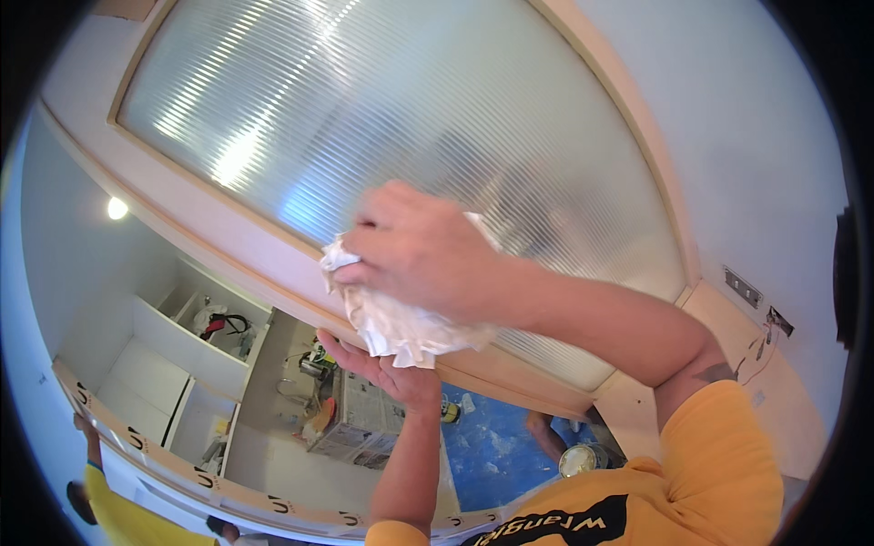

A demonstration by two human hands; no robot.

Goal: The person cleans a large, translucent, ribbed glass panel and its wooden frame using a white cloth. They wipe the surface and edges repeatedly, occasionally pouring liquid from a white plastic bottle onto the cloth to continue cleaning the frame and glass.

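My right hand (pixel 423 252) is closed around a crumpled white cloth (pixel 410 327) and blurs slightly. The cloth hangs over the lower wooden frame (pixel 273 239) of a ribbed, translucent panel (pixel 382 102). Below the cloth, my left hand (pixel 403 379) has its palm up and its fingers extended at the edge of that frame. Part of the left hand is hidden behind the cloth. Light glares off the panel, and blurred dark shapes show through it.
A person in a yellow shirt (pixel 130 505) reaches up at lower left. White shelving (pixel 198 334) holds assorted items. Another person's arm (pixel 543 437) is near an open can (pixel 579 461) above blue floor covering (pixel 491 450). Loose wires (pixel 771 327) protrude from the right wall.
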